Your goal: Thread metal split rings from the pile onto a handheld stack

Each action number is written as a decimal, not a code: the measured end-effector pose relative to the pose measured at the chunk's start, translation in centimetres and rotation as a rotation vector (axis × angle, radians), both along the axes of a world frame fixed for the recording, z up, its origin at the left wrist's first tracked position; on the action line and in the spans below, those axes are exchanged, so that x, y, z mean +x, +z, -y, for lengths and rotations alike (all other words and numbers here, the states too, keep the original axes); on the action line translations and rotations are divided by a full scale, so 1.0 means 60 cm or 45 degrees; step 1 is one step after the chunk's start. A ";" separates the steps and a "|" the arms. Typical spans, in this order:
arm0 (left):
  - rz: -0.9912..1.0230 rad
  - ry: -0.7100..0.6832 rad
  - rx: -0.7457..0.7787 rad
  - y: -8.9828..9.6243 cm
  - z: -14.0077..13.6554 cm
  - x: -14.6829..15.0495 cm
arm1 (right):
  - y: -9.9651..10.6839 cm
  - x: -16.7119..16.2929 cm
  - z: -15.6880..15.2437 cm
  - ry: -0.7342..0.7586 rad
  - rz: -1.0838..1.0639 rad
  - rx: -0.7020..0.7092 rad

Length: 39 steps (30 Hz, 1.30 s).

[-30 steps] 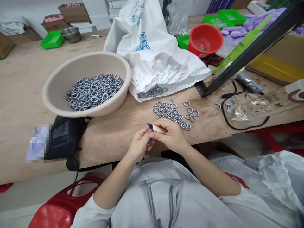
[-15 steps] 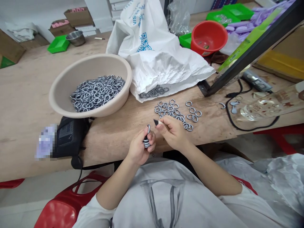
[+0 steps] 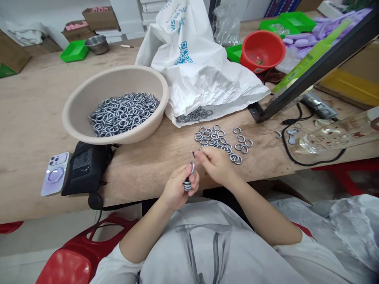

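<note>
Both your hands have dropped a touch toward the bench edge since half a second ago, and the dark tip in your right hand now barely peeks out past the fingers. Your left hand (image 3: 177, 187) is curled, its grip pinching a small stack of metal rings (image 3: 188, 182), one ring tipped up at the top against your thumb. Your right hand (image 3: 215, 165) sits just beside it, fingers pressed together around a slim tool (image 3: 194, 153) whose black point pokes out toward the left. Right behind that hand, a loose scatter of rings (image 3: 220, 142) lies on the wooden bench (image 3: 35, 106), touching your fingertips or nearly so. Further back on the left, the beige bowl (image 3: 89, 94) holds a big heap of the same rings. A white plastic bag (image 3: 201, 75) slumps beside the bowl, with a few more rings at its mouth. A phone (image 3: 55, 173) and a black pouch (image 3: 85, 167) rest at the near left edge, a red bowl (image 3: 262, 49) far right.
</note>
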<state>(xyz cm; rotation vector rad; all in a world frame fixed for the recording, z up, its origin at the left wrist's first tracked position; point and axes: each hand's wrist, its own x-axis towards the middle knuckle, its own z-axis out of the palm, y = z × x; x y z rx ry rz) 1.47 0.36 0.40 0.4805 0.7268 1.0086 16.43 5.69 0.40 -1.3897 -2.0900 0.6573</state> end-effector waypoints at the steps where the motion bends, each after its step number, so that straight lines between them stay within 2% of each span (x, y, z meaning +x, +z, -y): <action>1: -0.005 -0.034 0.020 0.002 0.001 -0.002 | -0.003 0.002 -0.013 -0.071 0.057 -0.019; 4: -0.053 0.001 -0.016 0.002 0.000 -0.012 | -0.011 0.004 -0.056 -0.199 0.315 0.010; 8: -0.083 0.107 -0.111 -0.007 -0.011 -0.031 | -0.016 -0.006 -0.106 -0.225 0.672 0.044; 11: -0.058 0.202 -0.188 -0.012 -0.019 -0.050 | -0.015 -0.010 -0.127 -0.214 0.732 0.029; 14: -0.044 0.273 -0.259 -0.016 -0.025 -0.063 | -0.010 -0.010 -0.123 -0.238 0.608 0.056; 16: -0.081 0.307 -0.250 -0.021 -0.028 -0.063 | -0.007 -0.016 -0.102 -0.191 0.385 0.023; 20: -0.329 0.382 -0.002 -0.038 -0.029 -0.042 | -0.006 -0.045 -0.034 0.079 -0.293 -0.303; 23: -0.503 0.400 0.174 -0.045 -0.027 -0.028 | -0.008 -0.062 0.004 -0.006 -0.535 -0.315; 25: -0.579 0.371 0.220 -0.045 -0.027 -0.026 | -0.009 -0.062 0.015 -0.021 -0.628 -0.312; 28: -0.590 0.309 0.258 -0.043 -0.028 -0.027 | -0.010 -0.050 0.018 0.089 -0.780 -0.358; 32: -0.473 0.233 0.224 -0.037 -0.028 -0.018 | -0.014 -0.036 0.017 0.116 -0.819 -0.289; 36: -0.353 0.165 0.130 -0.020 -0.029 -0.009 | -0.015 -0.028 0.009 0.115 -0.917 -0.393; 39: -0.314 0.163 0.081 -0.007 -0.032 -0.007 | -0.008 -0.017 0.009 0.061 -0.734 -0.242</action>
